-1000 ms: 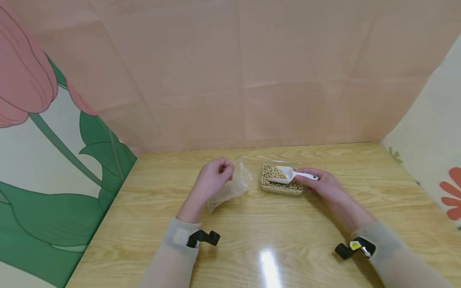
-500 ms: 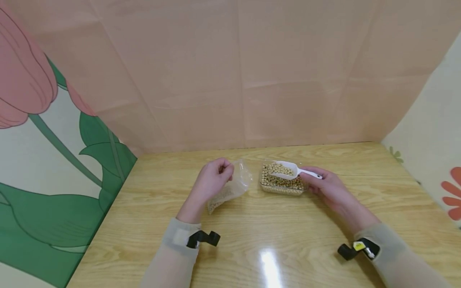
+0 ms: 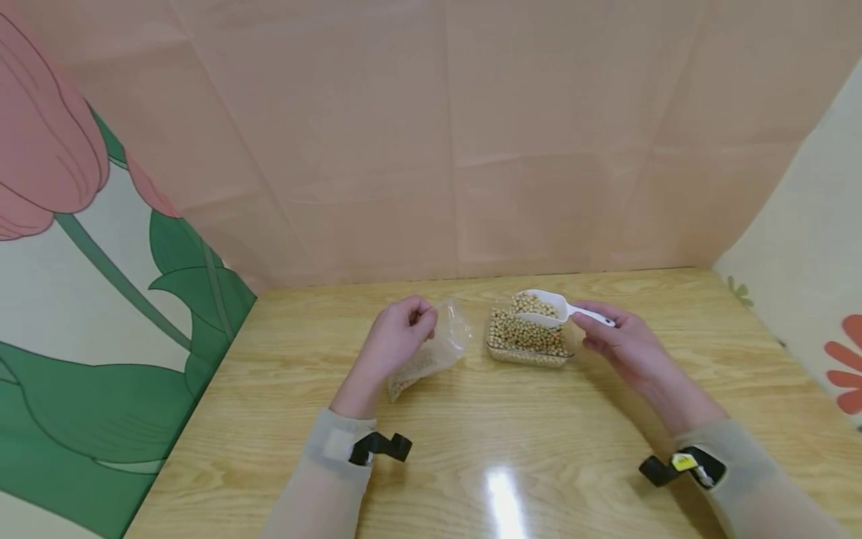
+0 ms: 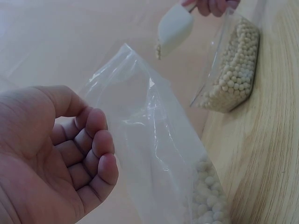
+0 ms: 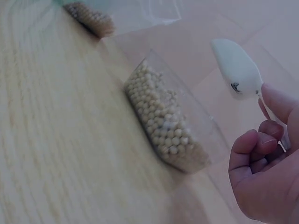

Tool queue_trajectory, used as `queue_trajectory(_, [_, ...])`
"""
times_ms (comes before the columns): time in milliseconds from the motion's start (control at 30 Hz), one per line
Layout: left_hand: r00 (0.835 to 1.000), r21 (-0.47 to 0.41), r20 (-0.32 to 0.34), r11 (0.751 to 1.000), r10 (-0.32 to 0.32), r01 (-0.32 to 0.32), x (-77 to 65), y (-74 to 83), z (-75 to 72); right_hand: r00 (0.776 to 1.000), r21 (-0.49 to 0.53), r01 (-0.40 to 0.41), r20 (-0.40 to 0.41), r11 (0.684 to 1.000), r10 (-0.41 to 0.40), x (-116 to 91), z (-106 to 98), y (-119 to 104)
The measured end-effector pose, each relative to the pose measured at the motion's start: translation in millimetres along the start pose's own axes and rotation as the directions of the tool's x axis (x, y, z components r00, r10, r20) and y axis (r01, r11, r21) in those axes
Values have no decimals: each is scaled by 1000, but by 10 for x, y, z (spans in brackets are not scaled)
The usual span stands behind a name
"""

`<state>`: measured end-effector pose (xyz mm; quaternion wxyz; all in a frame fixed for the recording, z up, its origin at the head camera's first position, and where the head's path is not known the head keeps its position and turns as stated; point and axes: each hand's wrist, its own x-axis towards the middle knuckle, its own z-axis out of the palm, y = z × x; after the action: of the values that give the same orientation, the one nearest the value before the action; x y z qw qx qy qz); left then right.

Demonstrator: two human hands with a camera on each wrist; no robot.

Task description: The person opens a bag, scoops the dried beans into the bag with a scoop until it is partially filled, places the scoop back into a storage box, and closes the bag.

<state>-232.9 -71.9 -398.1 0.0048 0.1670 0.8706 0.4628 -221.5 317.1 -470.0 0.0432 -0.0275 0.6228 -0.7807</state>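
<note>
My left hand [image 3: 397, 337] pinches the upper edge of a clear plastic bag [image 3: 450, 338], its fingers curled. Pale round beans, like soybeans, fill the bag's lower corner [image 4: 209, 196]. With my right hand [image 3: 626, 344] I grip the handle of a white scoop [image 3: 561, 308]. Its bowl carries a heap of beans [image 3: 532, 305] and hangs over the far side of a clear plastic box [image 3: 528, 360]. More beans nearly fill that box. In the left wrist view the scoop [image 4: 176, 29] is raised clear of the box, a few beans showing at its lip.
Bag and box stand side by side on a wood-grain table [image 3: 458, 442], a small gap between them. A plain pinkish sheet [image 3: 444, 150] rises behind the table's far edge. Printed flower panels [image 3: 188, 314] flank it. Dark camera mounts [image 3: 380, 447] sit on both wrists.
The scoop has risen out of the beans in the box, loaded, and moved slightly back and right with my right hand. My left hand and the bag have stayed put.
</note>
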Motion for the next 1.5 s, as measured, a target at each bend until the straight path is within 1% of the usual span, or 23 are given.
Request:
queue_trajectory(233, [1000,0,-4,1000,4,-4,-3,-5,-2,1000,-37,12,24,999,-11,-40,119,-159])
queue_trajectory(467, [1000,-16,0,1000,2,-2,-4,-13,3,999,-22,7,35,1000,-6,-67,306,-254])
queue_trajectory(700, [1000,-13,-6,1000,4,-4,-10,-13,6,997,-45,34,64,998,-31,-21,494,-229])
queue_trajectory(933, [1000,-8,-11,1000,-2,2,-8,1,5,998,-116,-7,56,993,13,33,654,-204])
queue_trajectory(1100, [1000,-12,-10,1000,-4,3,-5,13,5,998,-161,-19,63,987,29,65,737,-183])
queue_trajectory(1367, [1000,-9,-6,1000,-8,8,-4,15,4,996,-185,-5,91,983,22,131,835,-127])
queue_trajectory(1500, [1000,-9,-11,1000,-5,5,-4,8,7,996,-232,-3,83,973,23,164,885,-89])
